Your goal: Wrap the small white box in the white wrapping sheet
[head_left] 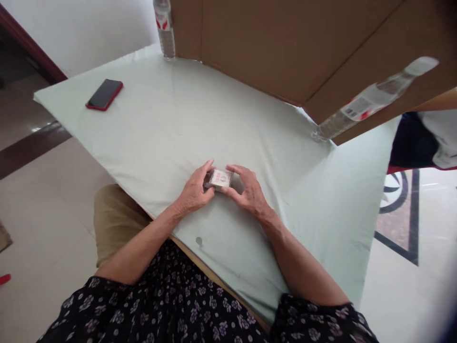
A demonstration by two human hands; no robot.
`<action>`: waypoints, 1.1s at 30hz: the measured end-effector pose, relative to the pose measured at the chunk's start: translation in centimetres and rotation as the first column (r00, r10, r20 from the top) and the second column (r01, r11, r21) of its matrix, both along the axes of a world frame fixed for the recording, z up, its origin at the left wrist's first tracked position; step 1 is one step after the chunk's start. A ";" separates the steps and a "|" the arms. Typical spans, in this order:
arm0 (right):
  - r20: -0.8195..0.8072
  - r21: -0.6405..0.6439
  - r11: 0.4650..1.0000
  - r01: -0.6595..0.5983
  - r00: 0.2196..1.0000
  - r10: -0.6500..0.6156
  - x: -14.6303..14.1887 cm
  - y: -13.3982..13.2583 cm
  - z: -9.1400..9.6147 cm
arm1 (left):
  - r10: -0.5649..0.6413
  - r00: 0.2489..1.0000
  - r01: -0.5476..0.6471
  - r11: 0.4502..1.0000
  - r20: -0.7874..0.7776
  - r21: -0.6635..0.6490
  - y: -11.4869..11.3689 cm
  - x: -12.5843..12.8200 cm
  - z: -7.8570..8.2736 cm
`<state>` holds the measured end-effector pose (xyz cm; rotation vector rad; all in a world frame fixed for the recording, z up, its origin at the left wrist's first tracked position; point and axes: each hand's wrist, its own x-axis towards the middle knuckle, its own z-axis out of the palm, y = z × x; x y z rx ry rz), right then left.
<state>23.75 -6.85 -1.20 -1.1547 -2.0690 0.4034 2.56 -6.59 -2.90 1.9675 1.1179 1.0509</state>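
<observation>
A small deck of cards with a pale patterned back is held just above the pale green cloth of the table. My left hand grips its left end, thumb and fingers curled round it. Closing on the deck's right end are the thumb and fingers of my right hand. Both hands hold the deck together near the table's front edge.
A red-cased phone lies at the table's far left. One water bottle stands at the back, another at the right, both against a large cardboard sheet. Another person's clothing shows at the far right.
</observation>
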 end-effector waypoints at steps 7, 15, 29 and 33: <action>0.173 0.185 0.983 -0.007 0.985 -0.026 0.1 0.7 1.5 | -0.016 1.000 0.015 0.999 0.021 0.029 0.1 0.0 0.0; 0.291 0.303 0.953 -0.013 0.953 -0.080 -1.3 0.8 2.2 | -0.016 1.000 0.015 0.999 0.009 0.051 0.2 0.2 0.0; -0.044 -0.222 0.968 0.119 0.990 -0.132 -2.3 2.0 3.4 | -0.041 0.998 0.038 0.997 0.041 0.070 -0.1 -0.1 0.5; -0.070 -0.255 0.961 0.108 0.989 -0.129 -2.8 1.8 3.8 | -0.055 0.993 0.051 0.998 0.101 0.043 -0.2 -0.1 0.7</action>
